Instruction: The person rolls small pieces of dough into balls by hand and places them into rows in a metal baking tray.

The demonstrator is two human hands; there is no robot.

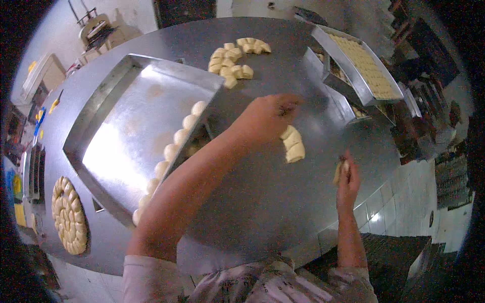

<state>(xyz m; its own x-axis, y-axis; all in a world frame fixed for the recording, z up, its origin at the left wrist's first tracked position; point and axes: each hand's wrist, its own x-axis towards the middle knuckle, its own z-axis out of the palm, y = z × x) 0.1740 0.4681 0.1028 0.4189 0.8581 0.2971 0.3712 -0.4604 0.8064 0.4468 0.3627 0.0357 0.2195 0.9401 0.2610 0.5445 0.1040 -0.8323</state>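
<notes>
My left hand (pixel 274 113) is over the middle of the metal table (pixel 257 197), blurred, its fingers partly hidden; whether it holds anything cannot be seen. Just below its fingers lies a short row of joined dough pieces (pixel 294 146). On the right, near the table's edge, my right hand (pixel 348 178) has its fingers closed around a small pale object, perhaps a tool or piece of dough, too blurred to name. Left of my left forearm, a large metal baking tray (pixel 129 128) has a line of round dough balls (pixel 171 151) along its right side.
Cut dough pieces (pixel 227 62) lie in clusters at the back. Stacked trays stand at the back right, the top tray (pixel 363 68) filled with dough rows. A round of segmented dough (pixel 69 216) lies at the left edge. A press-like metal device (pixel 96 32) stands behind.
</notes>
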